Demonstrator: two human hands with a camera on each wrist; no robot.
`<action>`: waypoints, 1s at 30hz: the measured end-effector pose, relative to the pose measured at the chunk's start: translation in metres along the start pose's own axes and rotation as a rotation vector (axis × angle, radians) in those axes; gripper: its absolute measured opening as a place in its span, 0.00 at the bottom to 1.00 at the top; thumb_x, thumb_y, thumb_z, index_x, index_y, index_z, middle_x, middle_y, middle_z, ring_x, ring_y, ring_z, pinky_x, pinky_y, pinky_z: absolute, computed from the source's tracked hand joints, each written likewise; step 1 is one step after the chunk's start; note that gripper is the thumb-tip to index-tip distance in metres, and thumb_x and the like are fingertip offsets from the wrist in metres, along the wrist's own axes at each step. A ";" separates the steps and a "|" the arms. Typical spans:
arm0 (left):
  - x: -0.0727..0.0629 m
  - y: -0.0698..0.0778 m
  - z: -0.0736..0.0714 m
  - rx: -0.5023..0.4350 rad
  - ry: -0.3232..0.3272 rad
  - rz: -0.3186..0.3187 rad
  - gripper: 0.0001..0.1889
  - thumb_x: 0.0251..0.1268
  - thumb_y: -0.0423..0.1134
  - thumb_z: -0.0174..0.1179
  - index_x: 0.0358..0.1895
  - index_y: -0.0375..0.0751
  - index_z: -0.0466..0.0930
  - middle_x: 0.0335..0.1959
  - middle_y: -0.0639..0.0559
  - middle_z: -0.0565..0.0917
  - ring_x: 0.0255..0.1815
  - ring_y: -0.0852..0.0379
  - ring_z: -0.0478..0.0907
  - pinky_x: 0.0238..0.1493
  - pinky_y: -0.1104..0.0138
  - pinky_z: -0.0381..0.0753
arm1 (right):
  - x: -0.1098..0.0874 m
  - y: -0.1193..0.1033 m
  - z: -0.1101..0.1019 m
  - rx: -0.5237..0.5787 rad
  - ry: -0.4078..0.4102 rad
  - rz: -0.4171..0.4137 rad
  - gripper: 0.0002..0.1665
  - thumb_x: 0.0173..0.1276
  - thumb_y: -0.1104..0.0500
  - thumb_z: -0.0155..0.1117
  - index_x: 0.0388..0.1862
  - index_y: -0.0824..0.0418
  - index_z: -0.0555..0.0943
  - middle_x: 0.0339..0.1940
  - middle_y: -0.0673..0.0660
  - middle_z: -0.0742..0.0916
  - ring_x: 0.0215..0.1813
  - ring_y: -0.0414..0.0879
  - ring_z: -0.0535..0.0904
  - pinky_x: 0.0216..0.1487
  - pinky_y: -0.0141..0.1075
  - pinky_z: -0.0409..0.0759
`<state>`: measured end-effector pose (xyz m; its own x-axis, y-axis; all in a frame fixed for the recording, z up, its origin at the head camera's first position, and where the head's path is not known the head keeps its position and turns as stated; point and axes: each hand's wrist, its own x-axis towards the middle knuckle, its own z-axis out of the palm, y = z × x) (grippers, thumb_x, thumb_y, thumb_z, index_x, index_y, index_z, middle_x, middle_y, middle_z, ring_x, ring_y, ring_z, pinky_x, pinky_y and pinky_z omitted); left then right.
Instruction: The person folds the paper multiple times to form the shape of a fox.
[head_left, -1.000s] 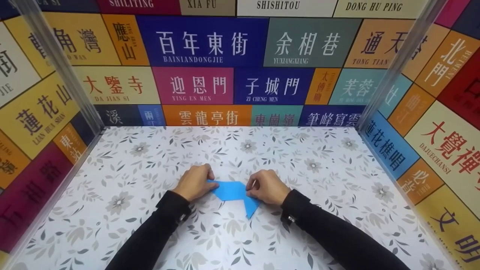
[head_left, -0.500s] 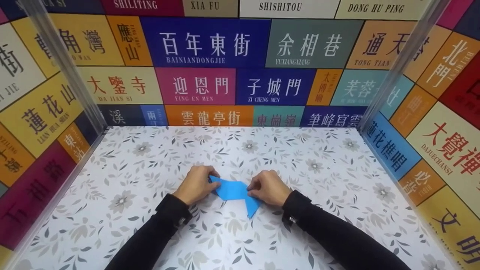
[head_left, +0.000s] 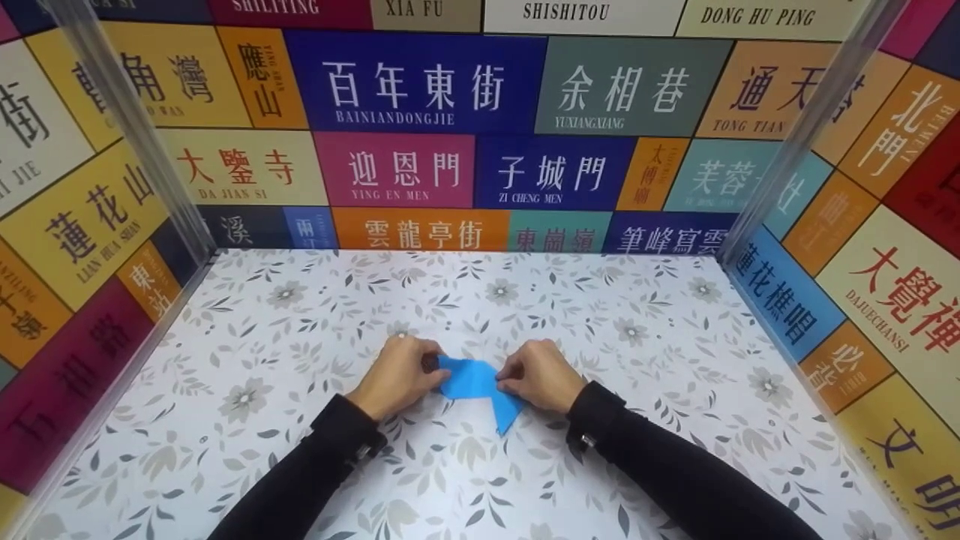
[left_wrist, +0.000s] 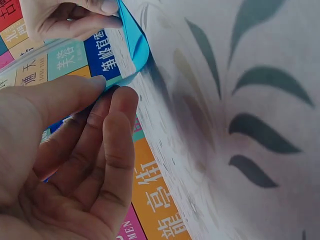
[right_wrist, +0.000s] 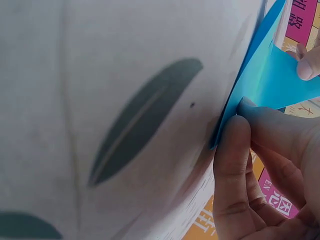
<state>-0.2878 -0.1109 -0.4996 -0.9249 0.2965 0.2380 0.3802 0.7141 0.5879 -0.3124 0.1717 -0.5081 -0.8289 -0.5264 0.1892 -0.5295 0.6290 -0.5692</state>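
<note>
A small folded piece of blue paper (head_left: pixel 471 379) lies between the two hands over the middle of the table, with a pointed flap (head_left: pixel 506 412) angling down toward the person on its right side. My left hand (head_left: pixel 401 375) pinches the paper's left end between thumb and fingers. On the other side, my right hand (head_left: pixel 541 376) pinches the right part just above the flap. In the left wrist view the blue paper (left_wrist: pixel 135 42) shows its layered edge, bent up between the hands. The right wrist view has thumb and forefinger gripping a fold of the paper (right_wrist: pixel 260 75).
The table (head_left: pixel 315 315) wears a white cover printed with grey leaves and flowers. Panels of colourful street-name signs (head_left: pixel 420 90) enclose it at the back and both sides. Clear corner strips (head_left: pixel 142 142) join the panels.
The left hand has shifted slightly right, and the paper's left end has been lifted and turned inward, so less of it shows. The right hand keeps its hold almost in place.
</note>
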 end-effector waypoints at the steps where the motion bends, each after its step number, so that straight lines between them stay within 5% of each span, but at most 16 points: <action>1: -0.001 0.001 0.001 -0.006 -0.001 0.006 0.08 0.69 0.34 0.83 0.46 0.38 0.98 0.38 0.48 0.97 0.37 0.56 0.90 0.44 0.59 0.92 | 0.000 0.000 0.000 0.001 0.002 -0.002 0.04 0.69 0.64 0.88 0.41 0.62 0.99 0.33 0.54 0.99 0.32 0.34 0.88 0.35 0.28 0.83; 19: -0.009 0.013 0.008 -0.057 -0.007 0.094 0.02 0.69 0.32 0.80 0.41 0.39 0.97 0.38 0.46 0.99 0.41 0.50 0.98 0.49 0.55 0.98 | 0.000 0.001 0.003 -0.007 0.011 0.019 0.05 0.68 0.64 0.88 0.42 0.61 0.99 0.35 0.54 0.99 0.36 0.43 0.95 0.39 0.31 0.89; 30: -0.012 0.016 0.013 -0.045 -0.039 0.123 0.05 0.68 0.31 0.79 0.44 0.40 0.98 0.42 0.46 0.99 0.47 0.47 0.99 0.53 0.54 0.98 | -0.002 -0.001 0.002 -0.004 0.021 -0.013 0.04 0.68 0.65 0.88 0.41 0.62 0.99 0.34 0.55 0.99 0.33 0.40 0.92 0.35 0.28 0.84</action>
<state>-0.2707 -0.0945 -0.5029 -0.8701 0.4053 0.2805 0.4894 0.6420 0.5902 -0.3099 0.1706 -0.5099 -0.8256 -0.5224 0.2133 -0.5408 0.6247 -0.5632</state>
